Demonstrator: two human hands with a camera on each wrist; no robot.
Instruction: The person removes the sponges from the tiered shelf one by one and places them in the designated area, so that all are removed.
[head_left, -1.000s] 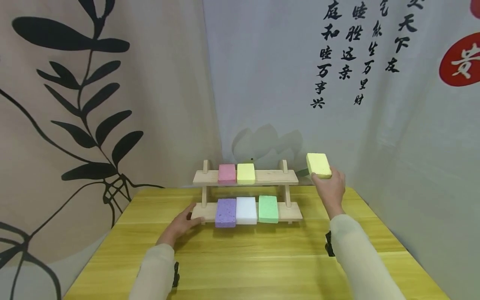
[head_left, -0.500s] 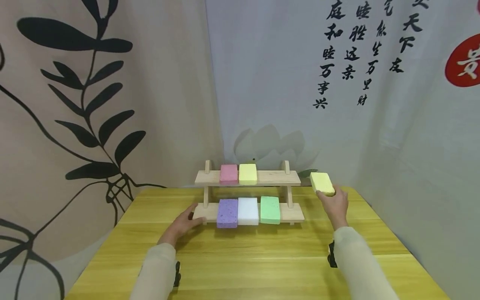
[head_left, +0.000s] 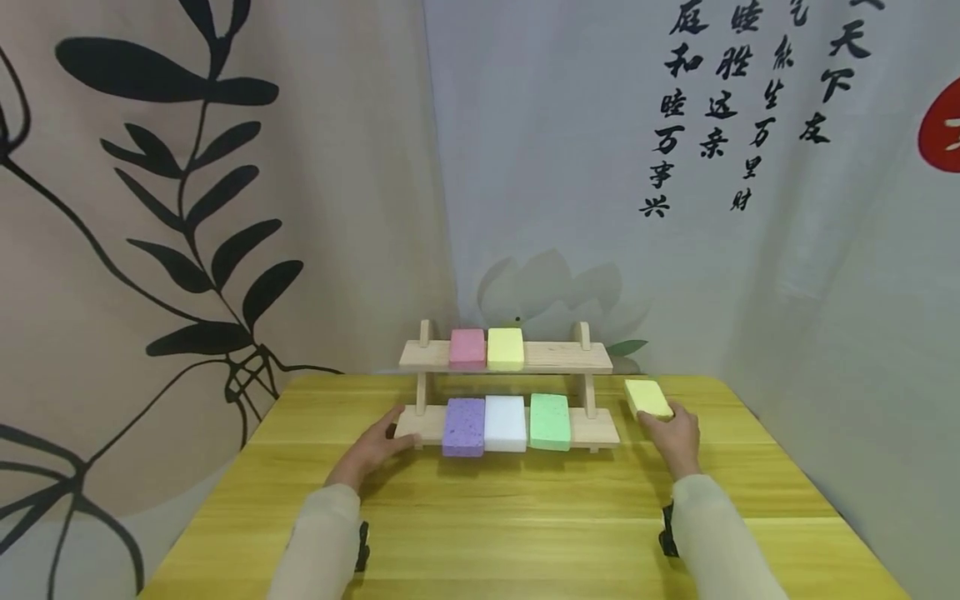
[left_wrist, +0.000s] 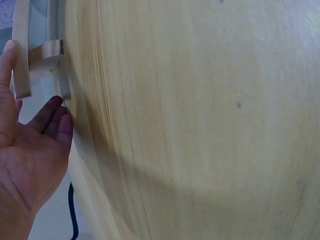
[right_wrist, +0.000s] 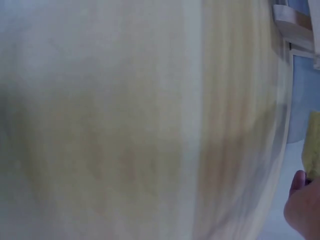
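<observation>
A small wooden two-tier rack [head_left: 566, 357] stands at the back of the table. My left hand [head_left: 372, 448] holds the left end of its lower shelf, the thumb at the front and the fingers behind. In the left wrist view the thumb touches the shelf end [left_wrist: 21, 65]. To the right of the rack, my right hand [head_left: 677, 440] grips a pale yellow sponge [head_left: 648, 397] by its near end, low over the table. On the upper shelf are a pink sponge [head_left: 467, 348] and another yellow sponge [head_left: 506, 348]. The lower shelf bears purple [head_left: 463, 427], white [head_left: 505, 423] and green sponges [head_left: 550, 422].
The wooden table [head_left: 487, 525] spreads in front of the rack. A printed cloth [head_left: 360, 208] with dark leaves and writing hangs right behind it and along the sides. A dark cable [left_wrist: 73, 215] shows beyond the table edge in the left wrist view.
My right hand has lowered the yellow sponge from above upper-shelf height down toward the table, right of the rack. The left hand stays on the rack. The head view has swung slightly left.
</observation>
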